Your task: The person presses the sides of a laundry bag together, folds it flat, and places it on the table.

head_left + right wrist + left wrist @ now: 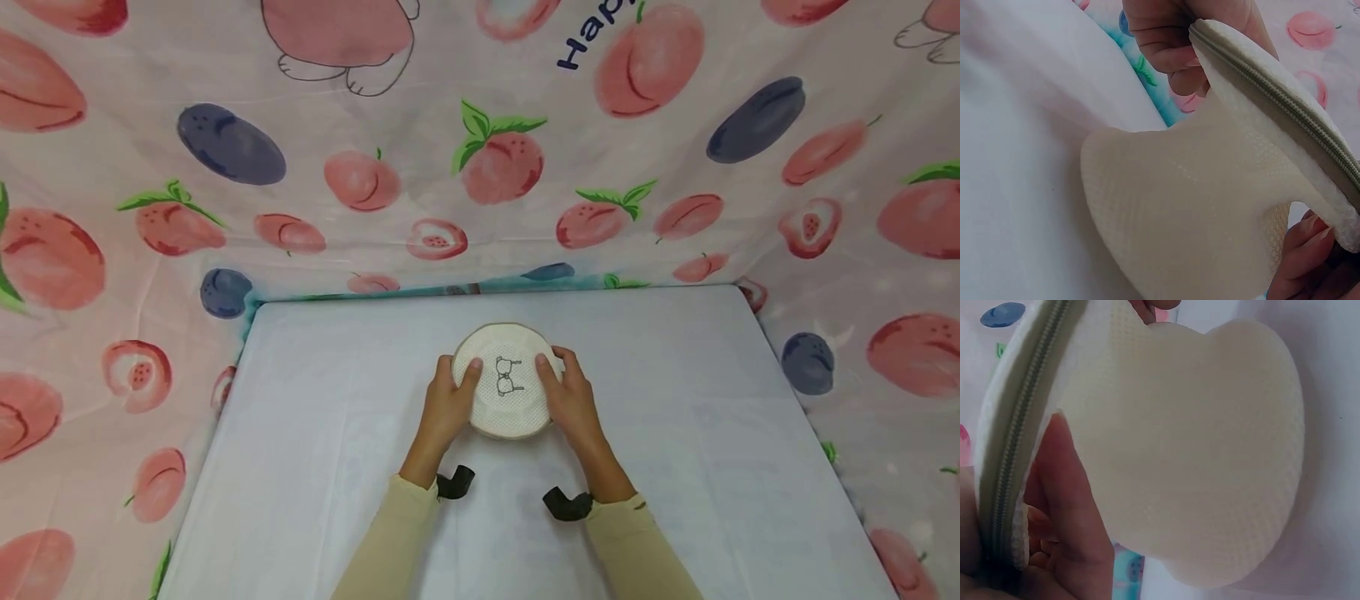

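A round cream mesh laundry bag [510, 417] with a dark bra-like outline printed on its top is held above the white table. My left hand [448, 406] grips its left rim, thumb on top. On the opposite rim my right hand [572, 400] holds it the same way. Along the bag's edge runs a zipper [1022, 419], closed where it shows. Beneath, the soft mesh body [1179, 206] bulges down toward the table in both wrist views. Some fingers are hidden under the rim in the head view.
The white table [322, 433] spreads around both hands. A fruit-print cloth [420, 192] hangs behind it and along both sides. Black curved pieces [456, 482] stick out at both wrists, by the beige sleeves [393, 542].
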A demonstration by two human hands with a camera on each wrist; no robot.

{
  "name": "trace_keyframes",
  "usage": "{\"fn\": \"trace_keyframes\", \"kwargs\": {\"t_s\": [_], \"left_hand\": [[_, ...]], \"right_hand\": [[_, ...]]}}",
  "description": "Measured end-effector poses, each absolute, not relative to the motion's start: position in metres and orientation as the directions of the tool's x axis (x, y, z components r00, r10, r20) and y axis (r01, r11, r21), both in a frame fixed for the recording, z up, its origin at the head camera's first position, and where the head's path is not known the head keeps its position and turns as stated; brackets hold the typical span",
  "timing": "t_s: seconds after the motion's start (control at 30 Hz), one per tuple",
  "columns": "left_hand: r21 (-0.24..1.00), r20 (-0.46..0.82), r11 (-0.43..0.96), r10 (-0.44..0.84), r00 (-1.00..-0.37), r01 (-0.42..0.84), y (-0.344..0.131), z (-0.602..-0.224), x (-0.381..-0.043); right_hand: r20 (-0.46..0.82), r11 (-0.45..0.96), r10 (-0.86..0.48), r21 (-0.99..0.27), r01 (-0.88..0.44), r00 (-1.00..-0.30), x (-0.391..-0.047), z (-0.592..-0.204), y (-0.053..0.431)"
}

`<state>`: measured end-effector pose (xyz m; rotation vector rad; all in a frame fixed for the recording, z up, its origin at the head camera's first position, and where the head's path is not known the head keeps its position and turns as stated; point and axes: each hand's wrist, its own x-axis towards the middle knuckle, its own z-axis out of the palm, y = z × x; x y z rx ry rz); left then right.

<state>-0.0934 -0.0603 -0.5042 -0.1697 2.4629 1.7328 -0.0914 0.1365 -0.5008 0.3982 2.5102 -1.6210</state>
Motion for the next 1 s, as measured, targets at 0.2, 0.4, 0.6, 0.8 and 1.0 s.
{"fn": "trace_keyframes", "kwargs": {"t_s": [0.2,0.4,0.6,0.8,1.0], "left_hand": [[0.918,-0.188,0.353,-0.019,-0.982,-0.182,-0.06,-0.513,-0.094],[0.914,-0.174,0.372,-0.007,-0.985,-0.164,-0.06,-0.522,-0.096],[0.909,-0.174,0.384,-0.002,-0.985,-0.162,-0.06,-0.526,-0.098],[0.881,-0.187,0.441,-0.006,-0.982,-0.171,-0.059,-0.53,-0.099],[0.862,-0.175,0.481,-0.012,-0.985,-0.159,-0.059,-0.535,-0.103]], "right_hand": [[-0.242,0.413,0.162,-0.864,0.288,-0.957,-0.09,-0.511,0.136],[-0.227,0.42,0.176,-0.863,0.281,-0.958,-0.09,-0.52,0.136],[-0.222,0.432,0.173,-0.858,0.276,-0.96,-0.091,-0.527,0.137],[-0.217,0.436,0.149,-0.861,0.261,-0.965,-0.092,-0.532,0.141],[-0.212,0.45,0.14,-0.857,0.253,-0.967,-0.095,-0.537,0.142]]}}
